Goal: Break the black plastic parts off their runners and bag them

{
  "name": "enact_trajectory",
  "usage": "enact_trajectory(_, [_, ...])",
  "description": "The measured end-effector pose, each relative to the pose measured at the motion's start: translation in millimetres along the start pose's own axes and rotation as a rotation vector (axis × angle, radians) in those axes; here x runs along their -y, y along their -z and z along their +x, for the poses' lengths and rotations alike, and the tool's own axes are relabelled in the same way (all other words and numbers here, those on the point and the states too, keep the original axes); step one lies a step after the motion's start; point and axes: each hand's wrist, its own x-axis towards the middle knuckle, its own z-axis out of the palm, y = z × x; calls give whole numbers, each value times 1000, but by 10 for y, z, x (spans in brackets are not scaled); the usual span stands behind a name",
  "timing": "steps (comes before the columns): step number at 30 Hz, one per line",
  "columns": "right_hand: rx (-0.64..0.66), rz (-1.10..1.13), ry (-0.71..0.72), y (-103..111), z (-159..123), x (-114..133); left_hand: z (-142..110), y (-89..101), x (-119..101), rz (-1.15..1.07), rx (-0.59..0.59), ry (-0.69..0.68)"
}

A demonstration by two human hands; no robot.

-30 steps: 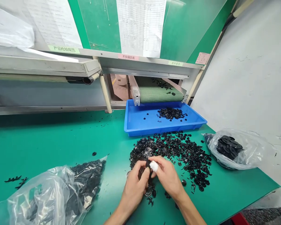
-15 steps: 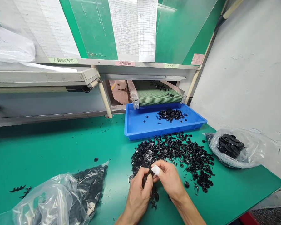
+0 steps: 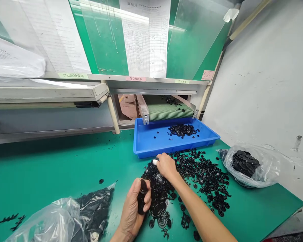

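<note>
My left hand (image 3: 135, 205) is closed around several round black plastic discs (image 3: 143, 186), stacked in its curled fingers. To its right lies the heap of black discs and small parts (image 3: 159, 198), some of them shiny and ring-patterned. My right hand (image 3: 166, 165) reaches to the far left part of that heap, fingers bent and pinched downward. A white wrap (image 3: 155, 162) covers one of its fingertips. What the right fingers grip, if anything, is hidden from me.
A blue tray (image 3: 151, 148) holds more black parts below a green conveyor belt (image 3: 161, 114). Clear plastic bags of black parts stand on the right (image 3: 267, 171) and front left (image 3: 58, 215). Broken black strips (image 3: 8, 218) lie on the green table (image 3: 65, 168).
My hands have come apart. The right one moved forward to the heap; the left drew back left and turned, showing the discs in it. The view tilted slightly up.
</note>
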Motion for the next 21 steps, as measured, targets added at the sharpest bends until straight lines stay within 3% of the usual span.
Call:
enact_trajectory(8, [-64, 54, -1, -26, -36, -16, 69, 62, -4, -109, -141, 131])
enact_trajectory(14, [-149, 244, 63, 167, -356, -101, 44, -76, -29, 101, -154, 164])
enact_trajectory(21, [-56, 882, -36, 124, -959, -47, -52, -187, 150, 452, -34, 108])
